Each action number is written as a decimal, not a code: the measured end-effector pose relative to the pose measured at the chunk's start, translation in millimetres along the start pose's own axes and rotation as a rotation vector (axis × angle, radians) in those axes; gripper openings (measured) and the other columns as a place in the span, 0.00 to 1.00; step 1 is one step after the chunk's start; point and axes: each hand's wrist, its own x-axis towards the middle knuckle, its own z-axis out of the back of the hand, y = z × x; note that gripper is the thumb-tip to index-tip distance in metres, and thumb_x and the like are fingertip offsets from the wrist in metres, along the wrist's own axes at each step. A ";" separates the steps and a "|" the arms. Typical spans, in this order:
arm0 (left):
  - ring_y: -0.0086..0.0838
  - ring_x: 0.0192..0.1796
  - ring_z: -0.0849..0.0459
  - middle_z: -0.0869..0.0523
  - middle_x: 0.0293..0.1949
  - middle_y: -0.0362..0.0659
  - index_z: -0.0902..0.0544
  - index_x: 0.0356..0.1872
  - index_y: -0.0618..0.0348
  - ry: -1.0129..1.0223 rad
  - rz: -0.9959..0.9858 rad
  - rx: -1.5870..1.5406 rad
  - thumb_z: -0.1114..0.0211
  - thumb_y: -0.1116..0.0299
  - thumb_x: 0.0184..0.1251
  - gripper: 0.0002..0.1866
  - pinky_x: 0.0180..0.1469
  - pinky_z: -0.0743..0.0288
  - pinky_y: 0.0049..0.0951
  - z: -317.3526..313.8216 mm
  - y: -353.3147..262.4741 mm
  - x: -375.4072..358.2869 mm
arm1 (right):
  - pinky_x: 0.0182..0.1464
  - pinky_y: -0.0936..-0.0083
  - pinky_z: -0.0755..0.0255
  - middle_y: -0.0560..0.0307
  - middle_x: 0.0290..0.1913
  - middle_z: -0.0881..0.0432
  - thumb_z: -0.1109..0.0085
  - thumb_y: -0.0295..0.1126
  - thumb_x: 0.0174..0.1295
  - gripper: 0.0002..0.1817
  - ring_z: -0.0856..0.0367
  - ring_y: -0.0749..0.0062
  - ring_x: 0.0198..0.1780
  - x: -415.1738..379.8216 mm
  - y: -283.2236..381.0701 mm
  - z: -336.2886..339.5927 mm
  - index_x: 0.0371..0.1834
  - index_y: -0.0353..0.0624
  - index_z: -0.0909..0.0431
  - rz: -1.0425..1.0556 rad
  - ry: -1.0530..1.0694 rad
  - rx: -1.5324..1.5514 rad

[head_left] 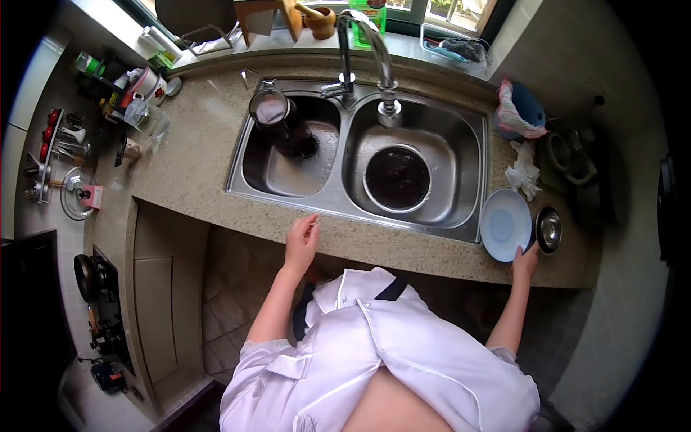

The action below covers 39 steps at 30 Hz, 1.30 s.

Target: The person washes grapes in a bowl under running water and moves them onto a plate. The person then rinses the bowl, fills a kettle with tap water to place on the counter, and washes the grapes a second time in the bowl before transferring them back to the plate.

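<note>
My right hand (pixel 526 262) grips the near rim of a pale blue-white plate (pixel 506 219), thumb on its upper side. The plate is over the counter to the right of the sink. Close beside it stands a small metal bowl (pixel 549 232). My left hand (pixel 302 240) hovers at the counter's front edge below the left basin, fingers loosely bent and slightly apart, with nothing visible in them. A round bowl of dark liquid (pixel 397 178) sits in the right basin (pixel 461 165). In the left basin (pixel 284 180) stands a dark container (pixel 272 114) with something pale on top.
The faucet (pixel 385 72) arches over the right basin. Behind the plate lie a crumpled white tissue (pixel 523 171) and a lined blue bin (pixel 529 111). A clear plastic jug (pixel 147 119) and a glass lid (pixel 78 193) are at the left. A green bottle (pixel 368 21) stands on the windowsill.
</note>
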 end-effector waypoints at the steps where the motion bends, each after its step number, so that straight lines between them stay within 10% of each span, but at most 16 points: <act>1: 0.33 0.40 0.17 0.18 0.43 0.50 0.21 0.51 0.65 -0.012 0.000 0.002 0.41 0.74 0.66 0.14 0.42 0.22 0.26 14.8 5.7 -2.8 | 0.40 0.61 0.21 0.34 0.55 0.25 0.43 0.32 0.62 0.29 0.18 0.51 0.46 -5.1 6.8 -3.9 0.65 0.39 0.40 0.150 -0.134 0.022; 4: 0.34 0.40 0.17 0.19 0.45 0.51 0.20 0.51 0.65 -0.054 -0.014 -0.019 0.41 0.76 0.64 0.14 0.41 0.21 0.27 65.5 32.7 -18.4 | 0.44 0.57 0.27 0.38 0.46 0.21 0.42 0.29 0.60 0.28 0.17 0.49 0.37 -60.3 89.2 2.5 0.64 0.40 0.38 0.363 -0.345 0.047; 8: 0.33 0.39 0.17 0.19 0.46 0.50 0.20 0.50 0.64 -0.108 0.029 -0.033 0.41 0.79 0.63 0.14 0.40 0.21 0.26 140.2 89.2 -29.5 | 0.32 0.67 0.30 0.54 0.20 0.26 0.42 0.26 0.58 0.22 0.24 0.63 0.25 -168.5 228.9 -8.2 0.58 0.41 0.30 0.445 0.099 0.375; 13: 0.31 0.40 0.16 0.18 0.45 0.48 0.20 0.49 0.64 -0.201 0.084 -0.032 0.42 0.79 0.64 0.13 0.42 0.20 0.26 230.8 134.4 -33.6 | 0.26 0.71 0.32 0.53 0.18 0.28 0.42 0.24 0.58 0.14 0.27 0.71 0.21 -263.4 331.8 -55.8 0.48 0.40 0.24 0.675 0.273 0.410; 23: 0.33 0.41 0.15 0.17 0.41 0.49 0.20 0.49 0.65 -0.250 0.086 -0.072 0.43 0.78 0.66 0.12 0.42 0.20 0.27 297.0 165.7 27.6 | 0.28 0.73 0.31 0.51 0.20 0.25 0.43 0.24 0.57 0.11 0.25 0.71 0.22 -273.7 453.4 -79.2 0.43 0.36 0.22 0.971 0.476 0.342; 25: 0.33 0.41 0.15 0.16 0.42 0.49 0.20 0.49 0.65 -0.242 0.073 -0.051 0.43 0.78 0.66 0.12 0.42 0.21 0.27 297.9 167.2 42.5 | 0.35 0.66 0.28 0.44 0.27 0.21 0.43 0.26 0.57 0.11 0.20 0.57 0.29 -266.4 478.4 -95.8 0.44 0.38 0.22 0.818 0.644 0.314; 39: 0.38 0.42 0.16 0.16 0.42 0.50 0.19 0.47 0.64 0.050 0.015 -0.087 0.44 0.77 0.65 0.11 0.43 0.22 0.30 277.7 165.0 148.6 | 0.48 0.69 0.27 0.41 0.55 0.30 0.34 0.34 0.55 0.39 0.23 0.60 0.43 -277.9 552.6 -196.0 0.70 0.41 0.43 0.545 0.671 0.522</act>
